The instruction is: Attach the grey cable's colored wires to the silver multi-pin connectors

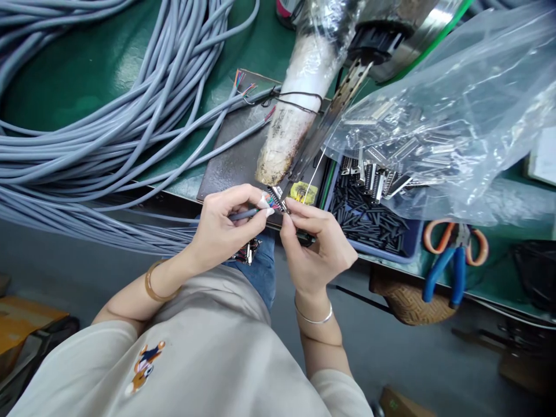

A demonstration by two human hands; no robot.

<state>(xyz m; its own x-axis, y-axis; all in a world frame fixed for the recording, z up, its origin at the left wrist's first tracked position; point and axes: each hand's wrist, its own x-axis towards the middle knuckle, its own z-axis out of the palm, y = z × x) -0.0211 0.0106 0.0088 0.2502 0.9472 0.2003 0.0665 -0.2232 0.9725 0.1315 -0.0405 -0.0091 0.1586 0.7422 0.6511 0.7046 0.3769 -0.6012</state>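
My left hand [232, 223] pinches the end of a grey cable [244, 215], where thin coloured wires [274, 201] fan out. White wraps cover the thumb and finger tips. Those wires meet a metal multi-pin connector [278, 197], whose lower end my right hand [315, 237] grips between thumb and fingers. Just above the connector is the tip of a soldering iron [310, 147], fixed on a stand. A thin strand of solder wire [315, 174] hangs down beside it. The yellow sponge [304, 192] lies close to my right fingers.
Large coils of grey cable [130, 133] cover the left. A plastic-wrapped white tube [286, 127] reaches down over the work plate [226, 156]. At right are a blue bin [412, 243] of black sleeves, a clear bag [486, 116] of connectors, blue-handled pliers [456, 272] and orange-handled scissors [480, 249].
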